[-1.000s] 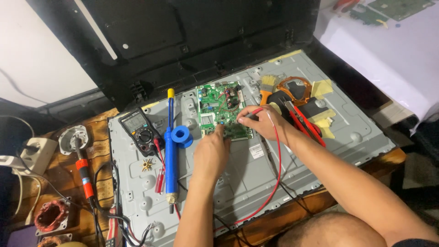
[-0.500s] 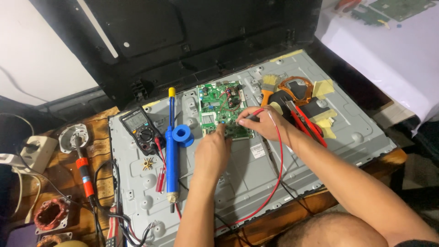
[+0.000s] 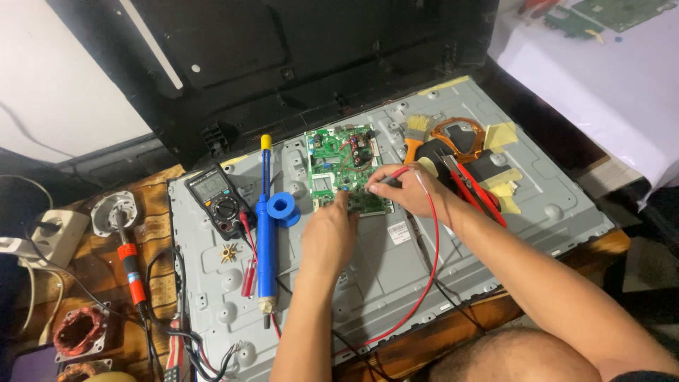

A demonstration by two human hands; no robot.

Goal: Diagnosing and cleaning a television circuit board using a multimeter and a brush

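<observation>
Little has shifted over the last second — we keep both hands on the green circuit board (image 3: 344,170) at the metal panel's (image 3: 396,262) centre. Right hand (image 3: 407,189) pinches the red probe (image 3: 387,178) at the lower edge; left hand (image 3: 329,233) presses fingertips down, probe hidden — measuring continues.

Left hand (image 3: 329,237) seen from the back; its fingers curl out of sight against the lower edge of the green circuit board (image 3: 344,166), so whatever they hold is hidden. Right hand (image 3: 410,189) covers the board's lower right corner. Probe tip under it too small to make out. Red lead (image 3: 428,265) runs off the bottom edge. Copper coil (image 3: 76,330) partly cut off at lower left. Multimeter (image 3: 219,198) screen unreadable.
</observation>
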